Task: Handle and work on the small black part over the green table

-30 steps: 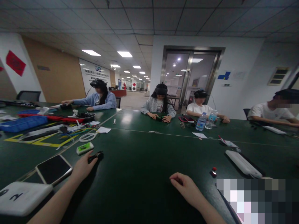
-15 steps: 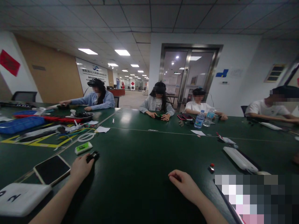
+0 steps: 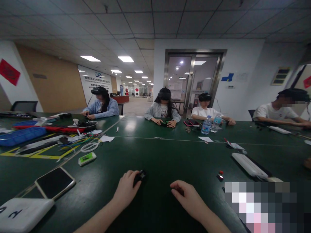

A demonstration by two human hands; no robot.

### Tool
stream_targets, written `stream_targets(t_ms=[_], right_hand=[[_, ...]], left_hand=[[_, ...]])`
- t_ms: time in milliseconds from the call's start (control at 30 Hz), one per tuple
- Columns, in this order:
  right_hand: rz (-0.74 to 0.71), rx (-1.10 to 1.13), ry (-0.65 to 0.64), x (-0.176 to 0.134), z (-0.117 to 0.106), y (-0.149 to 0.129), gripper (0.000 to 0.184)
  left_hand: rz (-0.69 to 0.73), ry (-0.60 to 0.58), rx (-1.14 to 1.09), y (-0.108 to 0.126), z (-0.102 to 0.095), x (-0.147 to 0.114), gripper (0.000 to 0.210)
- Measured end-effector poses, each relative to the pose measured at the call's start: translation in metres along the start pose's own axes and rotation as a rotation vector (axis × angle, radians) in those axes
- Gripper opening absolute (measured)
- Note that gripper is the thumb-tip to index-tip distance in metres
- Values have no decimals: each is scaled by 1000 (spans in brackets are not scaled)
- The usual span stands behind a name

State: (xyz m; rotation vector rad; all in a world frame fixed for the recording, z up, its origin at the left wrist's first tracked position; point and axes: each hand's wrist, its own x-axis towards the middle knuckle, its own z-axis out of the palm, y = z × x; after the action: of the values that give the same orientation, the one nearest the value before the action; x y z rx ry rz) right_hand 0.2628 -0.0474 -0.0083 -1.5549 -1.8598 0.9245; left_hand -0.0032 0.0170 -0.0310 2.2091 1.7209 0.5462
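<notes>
My left hand (image 3: 126, 189) is closed around a small black object with shiny metal parts (image 3: 141, 175), held low over the dark green table (image 3: 155, 155). Its exact kind is not clear, since my fingers cover part of it. Across a short gap to the right is my right hand (image 3: 188, 195), resting near the tabletop. Its fingers curve loosely, thumb and forefinger slightly apart, and no object shows in them. Further right lies a small red-topped piece with a metal base (image 3: 220, 175).
On the left are a phone (image 3: 55, 183), a white box-like device (image 3: 25, 210), a green-and-white packet (image 3: 86, 159), a coiled white cable (image 3: 89, 147) and a blue tray (image 3: 23, 136). To the right lie a long white device (image 3: 247, 164) and water bottles (image 3: 206, 125). Several people sit opposite.
My left hand has moved right with the black object, from beside the green-and-white packet toward the table's middle. My right hand has shifted slightly left.
</notes>
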Motion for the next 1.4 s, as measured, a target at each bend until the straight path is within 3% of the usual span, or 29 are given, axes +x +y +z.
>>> stream_targets(t_ms=[100, 200, 333, 500, 567, 633, 700, 767, 900, 1200, 1400], right_hand=[[-102, -62, 60, -4, 7, -12, 22], [-192, -91, -4, -7, 16, -18, 35], [-230, -179, -95, -8, 27, -21, 30], [-253, -166, -54, -9, 32, -26, 20], [-204, -45, 29, -7, 30, -26, 14], [-107, 125, 191, -4, 23, -22, 12], [-8, 316, 390, 1, 14, -13, 26], [81, 447, 508, 5, 5, -3, 35], [185, 582, 602, 11, -6, 10, 46], [228, 580, 529, 11, -6, 16, 49], [207, 594, 441, 10, -1, 16, 44]], left_hand=[[207, -117, -143, 30, 13, -17, 41], [373, -242, -233, 43, 10, -28, 44], [434, -330, -269, 49, -2, -31, 40], [468, -370, -250, 51, -7, -30, 39], [480, -368, -252, 49, -7, -29, 39], [472, -372, -252, 47, -6, -29, 40], [462, -380, -255, 46, -7, -30, 42], [455, -387, -263, 45, -7, -30, 42], [440, -395, -279, 47, -10, -31, 43], [349, -447, -331, 46, -13, -29, 48], [412, -417, -322, 43, -9, -28, 48]])
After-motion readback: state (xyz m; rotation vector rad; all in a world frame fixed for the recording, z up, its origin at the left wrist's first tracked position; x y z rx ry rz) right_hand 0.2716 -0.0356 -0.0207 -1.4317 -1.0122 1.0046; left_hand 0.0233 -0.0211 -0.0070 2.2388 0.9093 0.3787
